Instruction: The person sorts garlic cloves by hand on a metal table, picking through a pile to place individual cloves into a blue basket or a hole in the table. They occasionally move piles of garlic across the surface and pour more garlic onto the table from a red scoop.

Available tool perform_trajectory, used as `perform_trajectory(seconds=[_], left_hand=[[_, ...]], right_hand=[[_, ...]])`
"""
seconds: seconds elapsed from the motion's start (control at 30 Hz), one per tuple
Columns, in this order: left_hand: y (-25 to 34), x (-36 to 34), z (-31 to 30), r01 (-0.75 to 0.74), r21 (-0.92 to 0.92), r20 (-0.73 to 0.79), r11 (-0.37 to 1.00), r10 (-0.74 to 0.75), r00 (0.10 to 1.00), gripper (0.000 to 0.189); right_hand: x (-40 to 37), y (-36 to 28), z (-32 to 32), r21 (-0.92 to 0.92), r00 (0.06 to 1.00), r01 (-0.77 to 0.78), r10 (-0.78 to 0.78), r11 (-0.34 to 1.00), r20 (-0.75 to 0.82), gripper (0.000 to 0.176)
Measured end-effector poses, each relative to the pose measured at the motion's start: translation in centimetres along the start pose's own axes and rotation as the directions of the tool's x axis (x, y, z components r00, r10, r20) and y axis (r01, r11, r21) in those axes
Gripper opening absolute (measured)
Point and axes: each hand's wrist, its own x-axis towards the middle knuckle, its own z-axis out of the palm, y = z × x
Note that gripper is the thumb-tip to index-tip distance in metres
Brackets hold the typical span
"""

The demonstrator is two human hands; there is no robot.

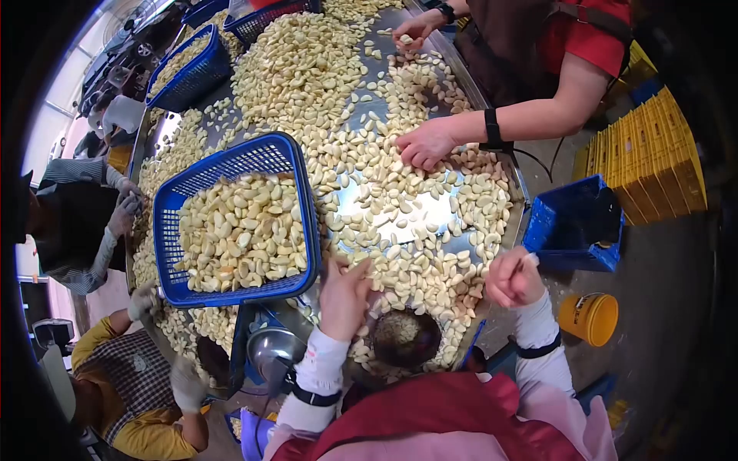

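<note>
Pale, cream-coloured pieces that look like peeled garlic cloves [430, 288] lie spread over the metal table. My left hand [344, 300] is over them, beside the right corner of a blue plastic basket [309, 230] heaped with the same cloves. Its fingers are stretched and apart, with nothing visible between them. At the table's right edge my right hand [515, 278] is raised, its fingers curled and pinched together. Something whitish shows at its fingertips, too small to make out. Between my hands, close to my body, a dark round bowl [405, 338] contains small pale bits.
Across the table a co-worker's hand [427, 144] touches the cloves. Gloved co-workers stand at the left. A metal bowl [275, 349] is left of my forearm. Right of the table are a blue crate [573, 223], a yellow bucket [588, 319] and stacked yellow crates [646, 150].
</note>
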Motion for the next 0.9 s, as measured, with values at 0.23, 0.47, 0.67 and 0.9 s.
perform_trajectory(seconds=[0.23, 0.47, 0.67, 0.9], left_hand=[[0.0, -2.6, 5.4, -0.182, 0.626, 0.119, 0.758, 0.139, 0.983, 0.07], [2.9, -3.3, 4.4, -0.06, 0.201, 0.3, 0.978, -0.003, 0.954, 0.043], [-1.2, 14.8, 6.7, -0.118, 0.311, -0.614, 0.943, 0.294, 0.733, 0.015], [-1.4, 13.7, 5.3, 0.009, 0.002, -0.39, 1.0, -0.007, 0.921, 0.018]], right_hand=[[2.9, 8.1, -2.3, -0.847, 0.983, -0.158, -0.002, -0.507, -0.182, 0.007], [3.6, 7.7, -3.5, -0.913, 0.954, -0.226, 0.112, -0.339, -0.278, 0.01], [7.5, 6.8, -6.3, -0.844, 0.876, -0.483, 0.132, 0.234, -0.465, 0.012], [17.0, 8.9, -7.3, -0.912, 0.904, -0.331, -0.36, -0.245, -0.231, 0.012]])
